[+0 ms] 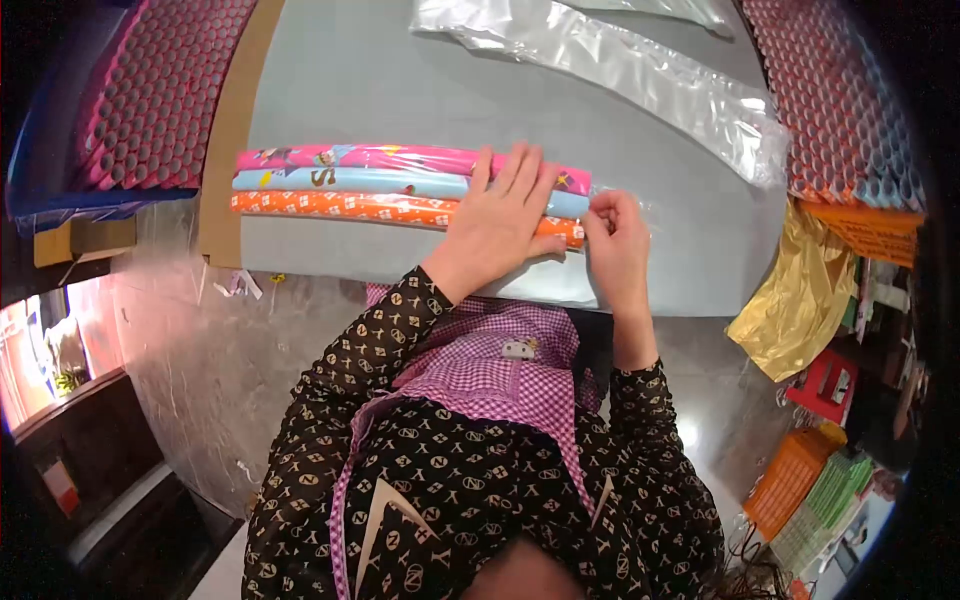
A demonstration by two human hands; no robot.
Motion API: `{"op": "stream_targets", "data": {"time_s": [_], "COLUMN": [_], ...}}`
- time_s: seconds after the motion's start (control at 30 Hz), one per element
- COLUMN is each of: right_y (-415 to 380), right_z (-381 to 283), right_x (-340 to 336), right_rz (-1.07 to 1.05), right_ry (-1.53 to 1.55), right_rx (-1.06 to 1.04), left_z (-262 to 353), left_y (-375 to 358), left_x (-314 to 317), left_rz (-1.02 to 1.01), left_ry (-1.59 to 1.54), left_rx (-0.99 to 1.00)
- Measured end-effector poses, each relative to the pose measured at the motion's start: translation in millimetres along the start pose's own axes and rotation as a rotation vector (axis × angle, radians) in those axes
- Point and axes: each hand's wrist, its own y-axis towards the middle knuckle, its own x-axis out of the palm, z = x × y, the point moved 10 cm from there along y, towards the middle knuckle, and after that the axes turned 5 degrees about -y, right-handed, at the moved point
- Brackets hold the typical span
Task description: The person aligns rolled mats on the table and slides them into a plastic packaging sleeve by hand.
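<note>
Three printed rolls lie side by side in clear film on the grey table: a pink roll [400,157] at the back, a light blue roll [400,182] in the middle, an orange roll [340,205] nearest me. Flat across their right part rests my left hand [497,222], fingers spread and pointing away from me. At the rolls' right end, my right hand [618,240] has its thumb and fingertips pinched together by the edge of the clear film; what lies between the fingertips is too small to make out.
Clear plastic sleeves [620,70] lie across the back right of the grey table [340,90]. Bundled rolls [165,90] stand at the left, and more [840,100] at the right. Gold wrapping [800,290] hangs by the right edge.
</note>
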Motion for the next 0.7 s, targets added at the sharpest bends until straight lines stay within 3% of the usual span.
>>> {"op": "stream_targets", "data": {"time_s": [0.13,0.2,0.23,0.47,0.7], "right_y": [-8.9,-19.3,-25.9,-19.4,-15.7], "right_z": [1.4,-43.8,-53.4,-51.1,-28.9], "right_x": [-3.5,-11.2,-8.3,5.2,3.2], "right_rz": [0.003,0.161,0.182,-0.026,-0.265], "right_ry": [-0.037,-0.321,-0.384,-0.565,-0.745], "right_rx": [0.047,-0.378,-0.468,-0.496,-0.52], "left_z": [-5.4,-9.1,-9.3,-28.9,-158.3], "left_y": [1.4,1.2,1.0,-9.4,-83.4], "left_x": [0.9,-2.8,-2.2,-35.4,-94.0], "left_rz": [-0.044,-0.012,-0.022,0.112,0.245], "left_ry": [-0.014,-0.094,-0.088,-0.247,0.024], "left_rx": [-0.045,-0.045,-0.042,-0.076,-0.324]}}
